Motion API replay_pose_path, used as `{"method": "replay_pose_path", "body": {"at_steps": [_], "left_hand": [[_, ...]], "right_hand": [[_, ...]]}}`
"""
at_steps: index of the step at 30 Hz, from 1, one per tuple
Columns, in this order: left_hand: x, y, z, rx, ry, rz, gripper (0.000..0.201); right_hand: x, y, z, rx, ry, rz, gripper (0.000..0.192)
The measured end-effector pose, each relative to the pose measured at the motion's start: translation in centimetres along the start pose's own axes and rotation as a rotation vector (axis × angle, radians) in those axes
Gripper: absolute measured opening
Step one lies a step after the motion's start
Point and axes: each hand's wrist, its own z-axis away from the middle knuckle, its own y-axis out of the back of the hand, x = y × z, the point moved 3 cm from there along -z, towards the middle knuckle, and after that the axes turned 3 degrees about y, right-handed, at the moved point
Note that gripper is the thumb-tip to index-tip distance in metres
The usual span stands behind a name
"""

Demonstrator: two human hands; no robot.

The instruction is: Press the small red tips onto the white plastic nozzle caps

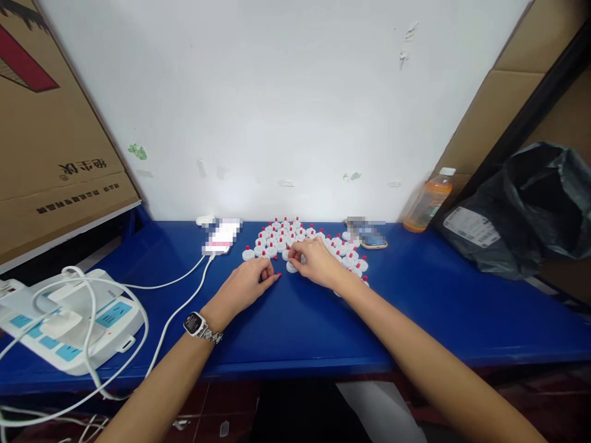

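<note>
My left hand, a watch on its wrist, is low over the table with curled fingers. A small red tip shows at the end of its thumb; whether it is lifted off the table I cannot tell. Close by, my right hand pinches a white round cap, partly hidden by its fingers. Just under those fingertips is another white cap. Many white caps with upright red tips stand grouped behind and around both hands. A loose red piece lies between the hands.
A phone with a white cable lies left of the caps, another phone to the right. The power strip and looped cables cover the left side. An orange drink bottle and dark plastic bag stand right. A white wall closes the back.
</note>
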Motion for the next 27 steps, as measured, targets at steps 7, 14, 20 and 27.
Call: {"method": "replay_pose_path", "body": {"at_steps": [7,14,20,27], "left_hand": [[0.3,-0.6,-0.5,0.065,-0.031,-0.080,0.026],[2.9,0.2,-2.1,0.095,-0.075,-0.147,0.031],[8.2,-0.2,-7.1,0.138,-0.173,-0.060,0.034],[10.4,-1.5,-10.3,0.199,-0.188,0.014,0.037]], "right_hand": [[0.2,1.6,0.7,0.151,-0.050,-0.038,0.019],[9.0,6.4,2.1,0.352,-0.434,-0.059,0.019],[16.0,7.9,2.0,0.197,-0.657,0.153,0.020],[17.4,7.5,1.1,0.149,-0.629,0.111,0.012]]}}
